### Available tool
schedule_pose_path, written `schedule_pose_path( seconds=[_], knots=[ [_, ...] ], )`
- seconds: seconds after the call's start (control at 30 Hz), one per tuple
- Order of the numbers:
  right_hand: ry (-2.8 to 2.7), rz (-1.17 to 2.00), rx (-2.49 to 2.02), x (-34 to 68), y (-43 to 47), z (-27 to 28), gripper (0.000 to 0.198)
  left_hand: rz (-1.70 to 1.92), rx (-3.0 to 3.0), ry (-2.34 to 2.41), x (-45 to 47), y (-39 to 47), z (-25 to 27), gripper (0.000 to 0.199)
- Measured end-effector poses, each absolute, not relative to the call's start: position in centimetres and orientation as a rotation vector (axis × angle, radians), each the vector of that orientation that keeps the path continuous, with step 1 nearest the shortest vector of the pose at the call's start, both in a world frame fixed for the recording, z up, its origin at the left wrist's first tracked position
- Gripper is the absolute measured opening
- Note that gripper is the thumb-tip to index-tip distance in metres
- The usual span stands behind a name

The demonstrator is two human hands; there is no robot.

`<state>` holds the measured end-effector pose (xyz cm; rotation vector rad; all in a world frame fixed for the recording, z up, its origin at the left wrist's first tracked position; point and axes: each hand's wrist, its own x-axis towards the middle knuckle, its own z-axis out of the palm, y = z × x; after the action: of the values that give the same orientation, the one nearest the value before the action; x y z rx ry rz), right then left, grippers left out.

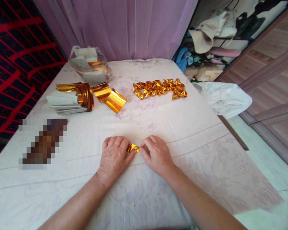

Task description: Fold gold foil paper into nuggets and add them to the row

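Observation:
Near the middle of the table, a partly folded piece of gold foil paper lies between my two hands. My left hand is closed on its left side, thumb pressing the near edge. At its right corner, my right hand pinches the paper between thumb and fingers. Pale backing shows just behind the fingertips. Farther off sits a cluster of folded gold foil pieces. To the left are two loose gold foil sheets and a bent stack of foil paper with white backs.
A clear plastic bag of paper stands at the back left. A pixelated dark patch covers something at left. Beyond the table are a purple curtain, a shelf with a cap, and a white bag at right.

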<state>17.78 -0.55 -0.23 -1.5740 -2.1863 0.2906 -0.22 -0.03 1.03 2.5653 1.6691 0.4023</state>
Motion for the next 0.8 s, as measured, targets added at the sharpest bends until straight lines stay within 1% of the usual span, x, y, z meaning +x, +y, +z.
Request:
schedule_pose_path(
  seconds=[0.07, 0.23, 0.4, 0.53, 0.63, 0.8],
  knots=[
    [-2.18, 0.319, -1.551, 18.0, -0.5, -0.3, 0.004, 0.41, 2.55, 1.66, -0.4, 0.0, 1.1, 0.019],
    [-2.177, 0.369, -1.534, 18.3, -0.4, -0.6, 0.01, 0.444, 2.517, 1.64, -0.5, -0.1, 1.2, 0.014],
    [-2.147, 0.303, -1.483, 18.3, -0.7, -0.9, 0.019, 0.458, 2.525, 1.663, -0.4, -0.2, 1.1, 0.012],
    [-2.21, 0.213, -1.353, 17.9, -1.3, -0.3, 0.02, 0.459, 2.522, 1.666, -0.3, -0.2, 1.1, 0.013],
    [-2.3, 0.235, -1.281, 17.5, -1.6, -0.2, 0.021, 0.453, 2.5, 1.667, -0.4, -0.1, 1.1, 0.015],
    [-2.337, 0.224, -1.26, 17.8, -1.6, -0.3, 0.022, 0.436, 2.45, 1.583, -1.0, 0.0, 1.2, 0.012]
  ],
)
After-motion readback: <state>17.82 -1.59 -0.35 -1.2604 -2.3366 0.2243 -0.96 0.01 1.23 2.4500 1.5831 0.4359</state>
